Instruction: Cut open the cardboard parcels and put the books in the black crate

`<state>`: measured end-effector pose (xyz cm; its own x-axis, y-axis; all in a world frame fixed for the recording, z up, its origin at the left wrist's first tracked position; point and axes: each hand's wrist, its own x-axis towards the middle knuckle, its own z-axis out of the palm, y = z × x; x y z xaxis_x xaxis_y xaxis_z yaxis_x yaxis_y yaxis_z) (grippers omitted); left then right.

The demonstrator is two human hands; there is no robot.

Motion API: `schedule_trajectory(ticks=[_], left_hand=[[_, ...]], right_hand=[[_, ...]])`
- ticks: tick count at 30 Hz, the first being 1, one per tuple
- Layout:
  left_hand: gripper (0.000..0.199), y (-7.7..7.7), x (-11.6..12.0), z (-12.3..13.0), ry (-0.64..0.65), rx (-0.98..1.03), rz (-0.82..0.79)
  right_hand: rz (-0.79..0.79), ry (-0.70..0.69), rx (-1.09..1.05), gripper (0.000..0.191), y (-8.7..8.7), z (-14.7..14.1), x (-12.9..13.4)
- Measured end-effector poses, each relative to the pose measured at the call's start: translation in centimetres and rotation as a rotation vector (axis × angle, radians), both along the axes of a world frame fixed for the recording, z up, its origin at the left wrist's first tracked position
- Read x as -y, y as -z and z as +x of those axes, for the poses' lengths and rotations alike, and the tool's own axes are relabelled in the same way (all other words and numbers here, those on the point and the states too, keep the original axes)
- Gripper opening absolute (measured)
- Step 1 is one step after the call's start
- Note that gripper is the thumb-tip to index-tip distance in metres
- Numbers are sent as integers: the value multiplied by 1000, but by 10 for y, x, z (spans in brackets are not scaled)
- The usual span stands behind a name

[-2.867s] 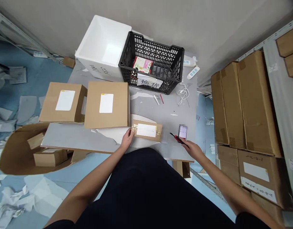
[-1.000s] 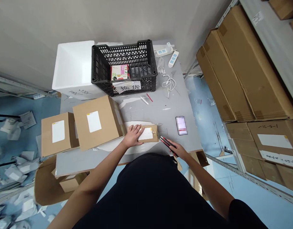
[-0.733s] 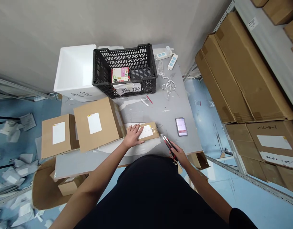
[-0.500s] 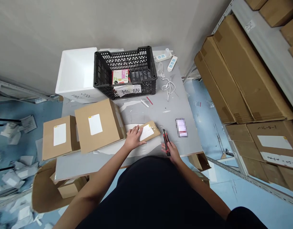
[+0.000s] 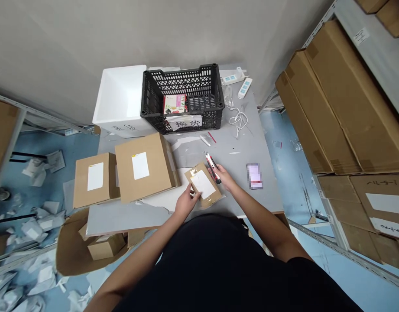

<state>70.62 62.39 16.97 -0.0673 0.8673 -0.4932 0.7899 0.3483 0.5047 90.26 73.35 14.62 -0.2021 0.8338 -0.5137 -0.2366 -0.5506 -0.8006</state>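
Observation:
A small flat cardboard box [image 5: 203, 185] with a white label and clear tape lies turned at an angle near the table's front edge. My left hand [image 5: 186, 200] grips its left side, thumb on the label. In my right hand [image 5: 222, 175] is a red and black utility knife [image 5: 212, 167], its tip pointing up and away from me, beside the box's upper right edge. A larger labelled carton [image 5: 145, 169] stands left of the small box, with another carton [image 5: 95, 180] further left.
At the back are a white foam box [image 5: 100, 97] and a black crate [image 5: 183, 78] holding a booklet. A phone [image 5: 254, 176], cable [image 5: 238, 121] and power strips [image 5: 244, 88] lie on the right. Shelving with cartons [image 5: 335, 99] stands beyond.
The small box has turned, and my left hand has gone from lying on it to gripping its side. My right hand has brought the knife up and left, next to the box. The view has shifted.

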Motion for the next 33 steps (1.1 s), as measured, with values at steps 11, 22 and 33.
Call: schedule_trajectory(ticks=[11,22,33], left_hand=[[88,4,-103,-28,573,-111,185],[97,-5,-10,-18,305,-455,26],[107,9,-43,-21,866,-310,295]], right_hand=[[-151,332,244,46,0,47,109],[-51,257,121,46,11,39,61],[-6,26,342,54,7,80,72]])
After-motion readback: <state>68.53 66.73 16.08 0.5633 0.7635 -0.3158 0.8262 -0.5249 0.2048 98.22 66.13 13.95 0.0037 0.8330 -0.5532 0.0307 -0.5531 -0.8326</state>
